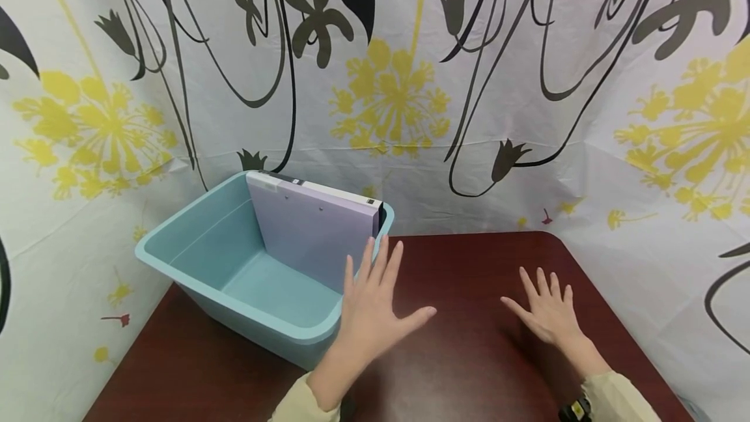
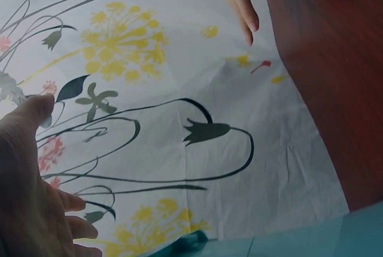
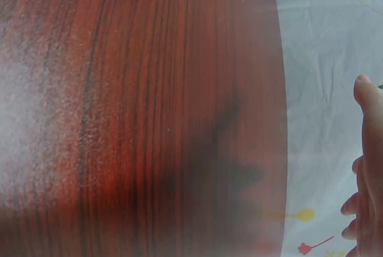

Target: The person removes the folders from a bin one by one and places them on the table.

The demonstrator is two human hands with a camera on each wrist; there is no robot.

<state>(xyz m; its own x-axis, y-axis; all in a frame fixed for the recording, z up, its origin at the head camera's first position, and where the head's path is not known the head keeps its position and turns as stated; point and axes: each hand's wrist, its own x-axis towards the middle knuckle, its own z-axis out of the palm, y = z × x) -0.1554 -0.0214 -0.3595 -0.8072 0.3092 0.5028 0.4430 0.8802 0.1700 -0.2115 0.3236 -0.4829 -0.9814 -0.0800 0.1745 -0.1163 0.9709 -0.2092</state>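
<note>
"Patterned cloth [image 1: 398,200] hangs behind everything, printed with yellow flower heads and dark looping stems. What stands in front of it?"

"A reddish-brown, wood-grained surface [image 1: 469,266], with a light blue tub [image 1: 234,301] on its left part."

"And inside the tub?"

"A lilac folder [image 1: 310,226], upright on its long edge and leaning along the far wall. Something with a white top edge [image 1: 336,192] shows just behind it."

"How are the hands?"

"Both spread. The left hand [image 1: 372,314] is by the tub's near right corner, fingers fanned and thumb out to the right. I can't tell whether it touches the rim."

"What about the other?"

"The right hand [image 1: 551,318] is over the right part of the surface, well apart from the tub, thumb pointing left. A blurred shadow [image 3: 215,173] lies on the wood in the right wrist view. Both sleeves [image 1: 618,396] are cream, and a dark wristband [image 1: 577,410] sits at the right cuff."
</note>
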